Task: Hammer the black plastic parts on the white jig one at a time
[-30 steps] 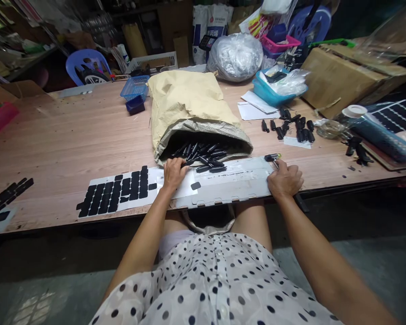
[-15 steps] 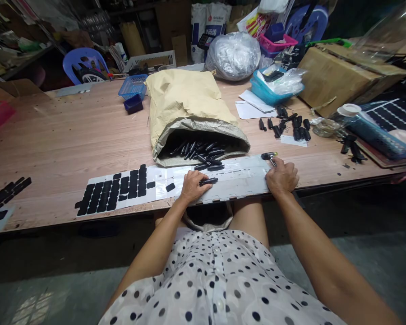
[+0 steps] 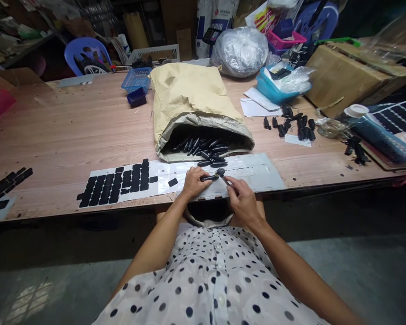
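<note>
My left hand (image 3: pixel 192 183) is closed on a slim black pen-shaped part (image 3: pixel 208 178), which lies flat along the grey-white board (image 3: pixel 265 174) at the table's front edge. In my right hand (image 3: pixel 244 198) is a small hammer (image 3: pixel 220 172) with a dark head and a thin handle. Its head is at the right end of the part; whether they touch, I cannot tell. Just behind, more black pen-shaped parts (image 3: pixel 198 146) spill from the mouth of a tan paper sack (image 3: pixel 192 90) onto the board.
Rows of black rounded pads (image 3: pixel 104 187) lie on the left of the board. Behind are a blue basket (image 3: pixel 137 80), a turquoise basket (image 3: pixel 280 92) and a cardboard box (image 3: pixel 345 76). Loose black pieces (image 3: pixel 302 128) lie at right. An open bag (image 3: pixel 209 214) sits below the edge, between the legs.
My right hand has brought the hammer left from the board's right end to the part in my left hand. My left hand stays in about the same place on the board.
</note>
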{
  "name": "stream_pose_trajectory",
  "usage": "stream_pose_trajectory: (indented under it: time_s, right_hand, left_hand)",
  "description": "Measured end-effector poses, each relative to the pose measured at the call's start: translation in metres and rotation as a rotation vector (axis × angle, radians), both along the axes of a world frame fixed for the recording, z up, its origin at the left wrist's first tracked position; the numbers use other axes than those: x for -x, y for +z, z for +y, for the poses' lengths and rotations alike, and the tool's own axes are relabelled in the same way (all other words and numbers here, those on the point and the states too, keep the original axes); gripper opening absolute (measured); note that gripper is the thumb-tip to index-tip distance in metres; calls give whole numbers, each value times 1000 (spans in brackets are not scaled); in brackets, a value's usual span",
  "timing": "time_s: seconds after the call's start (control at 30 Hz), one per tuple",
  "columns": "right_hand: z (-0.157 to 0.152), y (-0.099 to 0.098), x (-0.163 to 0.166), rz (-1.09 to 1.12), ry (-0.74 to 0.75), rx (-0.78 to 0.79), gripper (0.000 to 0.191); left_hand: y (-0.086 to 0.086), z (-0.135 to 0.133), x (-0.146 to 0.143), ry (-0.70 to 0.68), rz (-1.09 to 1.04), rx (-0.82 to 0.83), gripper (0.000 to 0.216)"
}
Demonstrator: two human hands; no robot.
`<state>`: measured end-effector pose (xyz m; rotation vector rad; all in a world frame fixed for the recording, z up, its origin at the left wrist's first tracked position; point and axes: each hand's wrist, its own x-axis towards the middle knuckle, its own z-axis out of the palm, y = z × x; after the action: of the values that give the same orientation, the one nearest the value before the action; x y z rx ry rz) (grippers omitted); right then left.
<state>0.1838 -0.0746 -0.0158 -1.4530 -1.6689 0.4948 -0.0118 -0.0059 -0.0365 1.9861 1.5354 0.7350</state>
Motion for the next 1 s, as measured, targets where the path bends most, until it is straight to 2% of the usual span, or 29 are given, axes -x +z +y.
stream_pose_trajectory:
  time_s: [0.23, 0.33, 0.5, 0.73, 0.8, 0.9, 1.0]
  right_hand:
    - [-3, 2, 15, -192, 16, -50, 41]
    - [-5, 0, 18, -257, 24, 7, 41]
    - [-4, 3, 12, -228, -27, 24, 42]
    - [-1, 7, 4, -201, -23, 65, 40]
    - [8, 11, -7, -198, -80, 17, 41]
    - [31, 16, -36, -258, -246, -35, 43]
    - [59, 13, -75, -371, -473, 32, 43]
  left_hand:
    - [3, 2, 2, -27, -13, 31, 6]
    - [4, 2, 3, -49, -11, 27, 7]
    - [3, 3, 5, -64, -21, 17, 4]
    - [2, 2, 3, -29, -2, 18, 4]
    - [3, 1, 2, -19, 4, 15, 4]
    - [5, -2, 1, -7, 24, 0, 7]
    - [6, -3, 0, -4, 50, -17, 13]
